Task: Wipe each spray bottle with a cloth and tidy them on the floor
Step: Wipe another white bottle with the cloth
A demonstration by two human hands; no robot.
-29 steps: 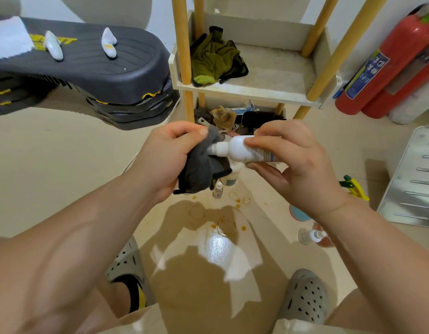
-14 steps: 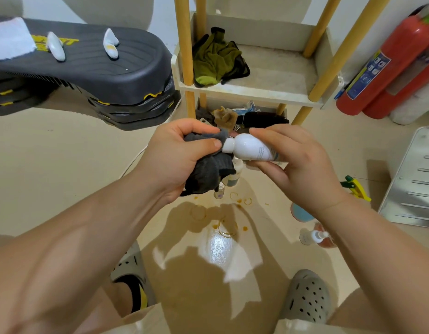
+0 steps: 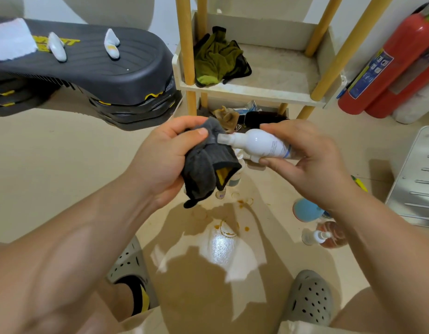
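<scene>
My right hand (image 3: pixel 305 162) holds a white spray bottle (image 3: pixel 259 142) on its side, with the clear cap pointing left. My left hand (image 3: pixel 165 157) grips a bunched grey cloth (image 3: pixel 206 169) with a yellow lining, and the cloth touches the bottle's cap. Both are held in mid air above the floor. On the floor at the right stand a small clear spray bottle (image 3: pixel 316 237), a blue bottle (image 3: pixel 306 209) and a reddish-brown bottle (image 3: pixel 334 233). Another small bottle (image 3: pixel 220 194) stands below the cloth, partly hidden.
A wooden shelf unit (image 3: pixel 257 92) with an olive cloth (image 3: pixel 216 61) stands ahead. Stacked dark step platforms (image 3: pixel 88 75) lie at the left, red fire extinguishers (image 3: pixel 389 68) at the right, a metal panel (image 3: pixel 416 179) at the right edge. Orange stains (image 3: pixel 228 227) mark the floor between my feet.
My left hand has shifted the cloth from the bottle's neck out to its cap. The bottle has tilted slightly and both hands have stayed in nearly the same place.
</scene>
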